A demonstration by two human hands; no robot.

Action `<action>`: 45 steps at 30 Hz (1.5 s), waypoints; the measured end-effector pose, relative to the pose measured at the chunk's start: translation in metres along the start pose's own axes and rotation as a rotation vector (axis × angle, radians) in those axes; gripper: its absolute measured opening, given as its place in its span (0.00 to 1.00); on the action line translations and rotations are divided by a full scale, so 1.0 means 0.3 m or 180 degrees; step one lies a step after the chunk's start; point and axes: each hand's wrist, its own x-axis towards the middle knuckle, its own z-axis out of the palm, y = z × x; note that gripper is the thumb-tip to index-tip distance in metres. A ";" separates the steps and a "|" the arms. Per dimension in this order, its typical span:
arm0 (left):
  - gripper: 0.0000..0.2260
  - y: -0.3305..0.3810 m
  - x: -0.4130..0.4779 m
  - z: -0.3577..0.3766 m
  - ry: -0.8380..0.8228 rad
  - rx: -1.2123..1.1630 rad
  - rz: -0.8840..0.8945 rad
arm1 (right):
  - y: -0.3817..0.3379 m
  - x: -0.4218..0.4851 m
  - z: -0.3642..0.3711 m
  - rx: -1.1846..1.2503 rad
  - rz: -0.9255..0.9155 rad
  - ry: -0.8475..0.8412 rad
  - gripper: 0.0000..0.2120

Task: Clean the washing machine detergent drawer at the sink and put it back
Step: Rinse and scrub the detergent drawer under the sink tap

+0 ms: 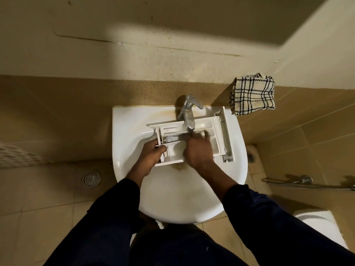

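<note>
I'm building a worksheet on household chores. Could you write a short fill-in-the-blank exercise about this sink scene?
1. The white plastic detergent drawer lies across the white ceramic ____.
2. The ____ hand grips the drawer's end.
3. The right hand works inside the drawer, below the chrome ____.
4. A checked cloth hangs on the ____.

Missing words: sink; left; tap; wall

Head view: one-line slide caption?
Over a white sink, left hand grips the detergent drawer under the tap while right hand rubs inside it.
</note>
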 end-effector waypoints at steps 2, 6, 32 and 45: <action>0.11 0.004 0.000 0.004 -0.0021 0.0023 0.0000 | -0.015 -0.019 0.018 0.0186 -0.0366 -0.0044 0.25; 0.13 -0.021 -0.024 0.003 -0.0129 -0.0147 -0.0106 | 0.076 -0.004 -0.013 -0.0062 0.0111 0.0003 0.22; 0.11 -0.038 -0.446 -0.041 0.0857 -0.0311 -0.0218 | 0.165 -0.198 -0.066 0.1234 0.0279 0.0117 0.27; 0.05 0.221 -0.328 -0.098 0.1232 0.0186 0.0334 | 0.049 -0.096 -0.035 0.1051 -0.0175 -0.0013 0.27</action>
